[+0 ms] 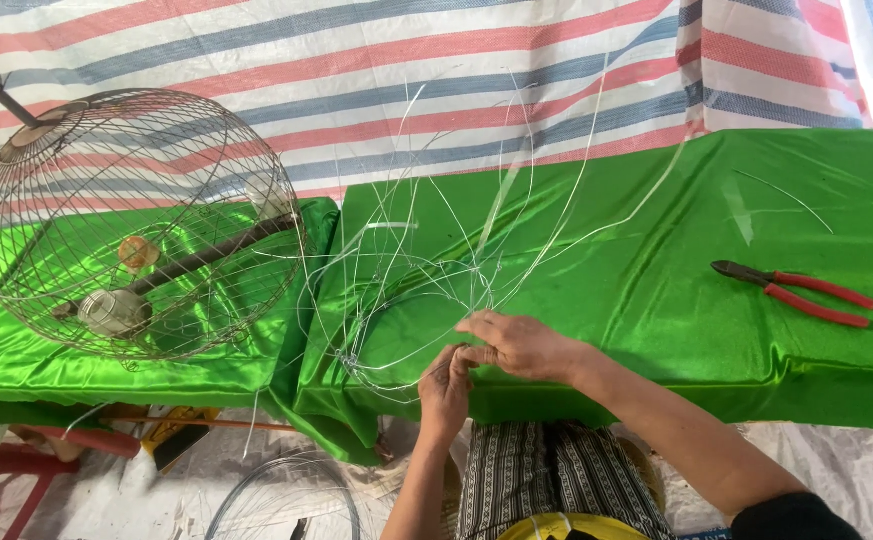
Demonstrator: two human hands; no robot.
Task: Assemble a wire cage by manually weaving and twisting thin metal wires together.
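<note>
Both hands at wire frame [407, 320] rim: left hand [445, 385] fingers pinched on wire, right hand [517, 343] fingers closed round strand. Keep tension tight; pliers [797, 290] well right of frame.

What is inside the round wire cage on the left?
Inside the wire cage: a dark perch bar, a pale cup, a white cup and a small orange piece. The cups' contents cannot be seen.

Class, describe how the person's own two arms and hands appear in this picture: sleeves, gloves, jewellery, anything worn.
Both hands are bare: no gloves show on the left hand or the right hand. Both forearms are uncovered. A dark sleeve covers the right upper arm at the picture's bottom edge. No sleeve shows on the left arm within the frame. No watch or bracelet is visible; rings are too small to tell.
</note>
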